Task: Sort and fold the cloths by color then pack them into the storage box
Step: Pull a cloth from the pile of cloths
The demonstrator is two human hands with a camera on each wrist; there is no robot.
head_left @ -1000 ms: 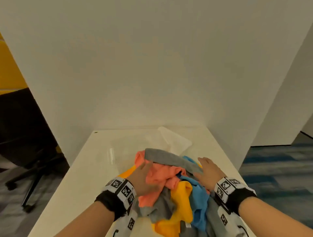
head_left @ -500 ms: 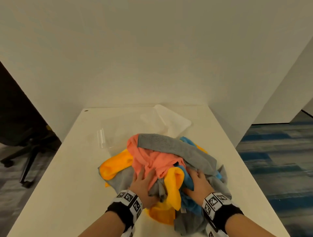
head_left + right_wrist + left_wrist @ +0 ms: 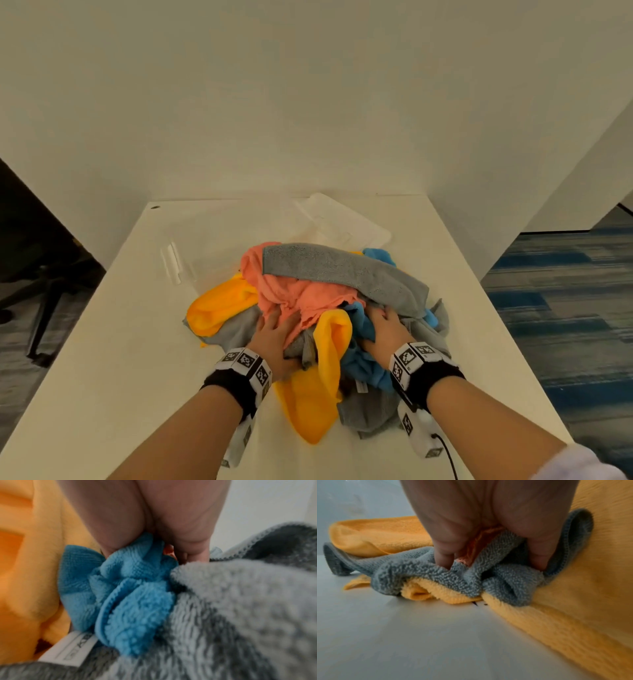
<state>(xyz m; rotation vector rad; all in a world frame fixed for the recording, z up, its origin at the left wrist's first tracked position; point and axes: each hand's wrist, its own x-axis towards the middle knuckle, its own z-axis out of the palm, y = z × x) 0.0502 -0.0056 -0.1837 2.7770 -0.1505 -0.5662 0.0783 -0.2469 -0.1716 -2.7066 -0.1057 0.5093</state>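
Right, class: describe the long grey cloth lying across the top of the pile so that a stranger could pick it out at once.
Start at the white table and find the heap of coloured cloths in its middle. On top, at the far side, lies the long grey cloth, stretched across the pink cloth. Unlike the crumpled grey ones below, it lies fairly flat and uppermost.

From my remote seat this reads as an office: a plain white table [image 3: 113, 342] set against bare white partition walls [image 3: 308, 102], blue-and-grey striped carpet tiles [image 3: 565, 291] on the floor, and the wheeled base of a black office chair [image 3: 44, 301] off to one side.
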